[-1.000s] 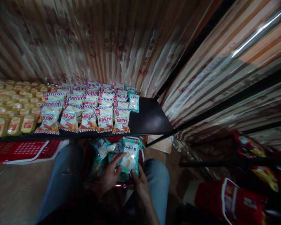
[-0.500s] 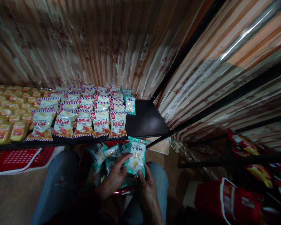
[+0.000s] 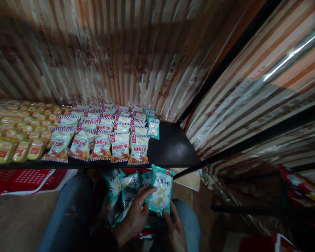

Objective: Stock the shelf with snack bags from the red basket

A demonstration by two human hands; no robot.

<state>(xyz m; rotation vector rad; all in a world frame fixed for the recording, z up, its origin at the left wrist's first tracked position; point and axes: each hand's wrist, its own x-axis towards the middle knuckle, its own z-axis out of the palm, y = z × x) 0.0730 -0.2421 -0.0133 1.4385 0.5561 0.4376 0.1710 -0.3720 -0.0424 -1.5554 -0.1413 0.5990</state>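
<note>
Between my hands, above a basket between my knees, is a teal-and-white snack bag, upright with its printed front toward me. My right hand grips its lower right corner, thumb in front. My left hand holds the left edge, index finger laid across the front. Several more teal snack bags lie in the red basket below. On the black shelf, two teal bags stand one behind the other, right of rows of white-and-orange snack bags.
Yellow packaged cakes fill the shelf's left part. A red basket with a white handle sits under the shelf at left. A black post and striped sheeting stand behind. Red packets lie at the far right.
The view has shifted, so the shelf and bags appear lower and further right. Both hands still hold the same snack bag in nearly the same pose.
</note>
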